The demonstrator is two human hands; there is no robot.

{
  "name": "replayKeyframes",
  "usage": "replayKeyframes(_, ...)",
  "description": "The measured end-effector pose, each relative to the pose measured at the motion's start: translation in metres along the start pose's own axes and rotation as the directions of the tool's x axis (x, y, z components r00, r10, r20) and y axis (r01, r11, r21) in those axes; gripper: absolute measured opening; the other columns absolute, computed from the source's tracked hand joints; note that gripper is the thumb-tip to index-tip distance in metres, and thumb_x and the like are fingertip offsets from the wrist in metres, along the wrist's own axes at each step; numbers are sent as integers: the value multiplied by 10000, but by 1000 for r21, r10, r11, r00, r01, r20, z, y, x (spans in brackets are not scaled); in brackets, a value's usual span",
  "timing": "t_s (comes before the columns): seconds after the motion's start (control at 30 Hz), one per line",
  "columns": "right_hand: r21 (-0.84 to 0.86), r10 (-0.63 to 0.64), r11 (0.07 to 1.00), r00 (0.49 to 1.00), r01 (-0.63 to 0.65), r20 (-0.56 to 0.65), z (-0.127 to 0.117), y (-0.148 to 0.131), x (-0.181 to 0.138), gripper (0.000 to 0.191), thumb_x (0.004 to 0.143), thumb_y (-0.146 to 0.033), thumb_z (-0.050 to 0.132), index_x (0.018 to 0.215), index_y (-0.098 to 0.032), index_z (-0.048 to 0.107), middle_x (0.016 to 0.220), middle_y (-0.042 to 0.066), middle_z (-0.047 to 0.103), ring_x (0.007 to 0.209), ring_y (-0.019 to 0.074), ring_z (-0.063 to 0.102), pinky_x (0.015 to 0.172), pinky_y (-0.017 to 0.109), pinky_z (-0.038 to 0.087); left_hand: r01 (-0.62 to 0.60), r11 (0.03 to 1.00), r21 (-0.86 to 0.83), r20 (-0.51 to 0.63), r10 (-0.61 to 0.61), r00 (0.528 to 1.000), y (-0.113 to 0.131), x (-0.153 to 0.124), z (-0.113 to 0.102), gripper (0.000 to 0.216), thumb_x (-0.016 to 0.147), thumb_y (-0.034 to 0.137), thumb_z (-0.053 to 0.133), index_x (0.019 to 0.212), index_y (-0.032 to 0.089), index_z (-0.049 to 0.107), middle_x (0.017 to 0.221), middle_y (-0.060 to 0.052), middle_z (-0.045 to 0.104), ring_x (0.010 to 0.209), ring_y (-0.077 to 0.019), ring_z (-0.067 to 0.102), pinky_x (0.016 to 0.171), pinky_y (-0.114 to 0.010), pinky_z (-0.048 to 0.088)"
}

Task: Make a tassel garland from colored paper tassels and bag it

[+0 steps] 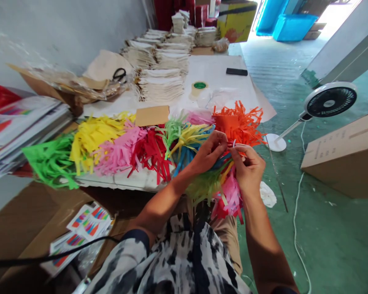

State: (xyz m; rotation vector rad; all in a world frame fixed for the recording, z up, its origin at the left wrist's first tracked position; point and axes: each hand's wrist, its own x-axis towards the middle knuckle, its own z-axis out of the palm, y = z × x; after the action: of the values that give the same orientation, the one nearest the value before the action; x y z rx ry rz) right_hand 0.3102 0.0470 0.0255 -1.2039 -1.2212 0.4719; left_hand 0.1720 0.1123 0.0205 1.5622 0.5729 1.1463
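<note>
While left hand (209, 152) and right hand (248, 167) pinch a white strip (234, 143) at the tassel bundle (225, 192), tugging could snap it (looks thin). Tassels would scatter

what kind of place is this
Likely a craft or packing workshop: piles of bright cut paper fringe cover the white table, stacks of cream paper packets sit behind, and a brown cardboard carton stands on the floor.

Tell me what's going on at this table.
A seated person holds a bundle of multicoloured paper fringe. The left hand and right hand pinch its top together. More fringe piles, green through orange, lie along the table. A fan stands on the floor nearby.
</note>
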Motion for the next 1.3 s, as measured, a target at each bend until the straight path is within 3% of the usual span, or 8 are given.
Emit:
replayKeyframes(0.3, -88, -3, 996, 999, 8, 54, 0, 3, -1, 186, 926, -411, 733, 888, -235, 780, 1037, 64, 770, 941, 219, 701, 738, 331, 504, -113, 933, 343, -97, 154, 983, -4, 1, 4, 137, 1068, 378, 477, 1004, 257, 466, 909, -5, 546, 757, -150, 528, 726, -341, 467)
replayKeyframes(0.47, -33, 96, 995, 990, -93, 100, -2, 2, -2, 191, 901, -399, 747, 831, -223, 776, 1052, 81, 775, 964, 229, 706, 739, 327, 504, -112, 886, 451, -110, 180, 978, -4, -2, 4, 117, 1076, 348, 457, 1040, 237, 471, 932, -32, 599, 738, -164, 567, 691, -356, 461)
replayKeyframes(0.63, 4, 163, 986, 981, -164, 102, -3, 7, -2, 206, 891, -401, 743, 843, -205, 783, 1029, 76, 775, 916, 217, 698, 763, 327, 502, -164, 843, 512, -31, 209, 977, -1, -7, 1, 136, 1071, 338, 470, 1075, 221, 539, 948, -55, 665, 770, -178, 610, 699, -357, 474)
replayKeyframes(0.8, -12, 151, 989, 984, -150, 90, -4, 6, -2, 239, 905, -433, 734, 879, -202, 787, 1050, 84, 769, 940, 225, 703, 759, 331, 518, -257, 858, 444, 2, 286, 958, 8, -6, -3, 213, 1015, 406, 607, 914, 219, 618, 959, -59, 692, 946, -205, 631, 910, -399, 516)
replayKeyframes(0.93, -1, 148, 989, 984, -149, 95, -4, 0, -3, 262, 913, -460, 739, 885, -205, 789, 1082, 95, 763, 931, 217, 710, 689, 300, 526, -63, 989, 138, -139, 82, 987, 15, 2, -2, 272, 941, 480, 731, 945, 218, 657, 822, -7, 689, 752, -142, 642, 727, -307, 538)
replayKeyframes(1.03, -10, 141, 990, 985, -141, 95, -3, -2, -3, 266, 916, -464, 740, 877, -204, 779, 1075, 90, 757, 907, 205, 708, 673, 288, 528, 47, 997, -60, -106, -53, 993, 19, 6, 0, 397, 844, 494, 835, 1077, 198, 708, 830, -8, 724, 732, -121, 673, 671, -253, 534)
replayKeyframes(1.17, -7, 126, 992, 987, -126, 98, -3, -4, -3, 288, 921, -488, 735, 883, -205, 769, 1058, 82, 751, 865, 191, 697, 665, 283, 533, 60, 995, -80, -96, -68, 993, 20, 4, 2, 334, 836, 479, 846, 918, 170, 754, 845, -30, 754, 736, -117, 685, 686, -246, 551)
replayKeyframes(1.3, -26, 133, 991, 985, -131, 108, -3, -6, -3, 277, 920, -478, 730, 904, -203, 753, 1001, 59, 741, 684, 131, 616, 563, 250, 455, -52, 994, 91, -160, 66, 985, 18, 2, 4, 286, 896, 447, 789, 823, 184, 707, 760, 3, 710, 674, -107, 654, 638, -247, 548)
